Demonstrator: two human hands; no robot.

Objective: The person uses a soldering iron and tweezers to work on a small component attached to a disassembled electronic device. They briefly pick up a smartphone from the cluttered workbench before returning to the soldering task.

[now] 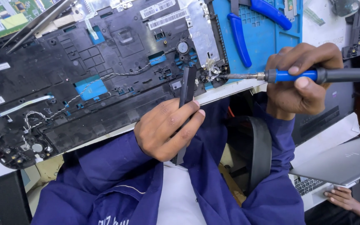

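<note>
An opened black laptop base [84, 96] lies upside down on the bench, its inner plastic ribs, blue tape patches and twisted wires showing. My left hand [167, 129] grips a narrow black strip [187, 85] that stands upright against the base's near edge. My right hand [303, 83] holds a blue and black soldering iron [313, 75] level. Its metal tip touches the metal hinge bracket [211, 73] at the base's near right corner.
A blue work mat [267, 41] carries blue-handled pliers [240, 37]. Tweezers [34, 23] and a green circuit board [5, 14] lie at the top left. A silver laptop [342, 160] sits lower right, with another person's hand [346, 198] beside it.
</note>
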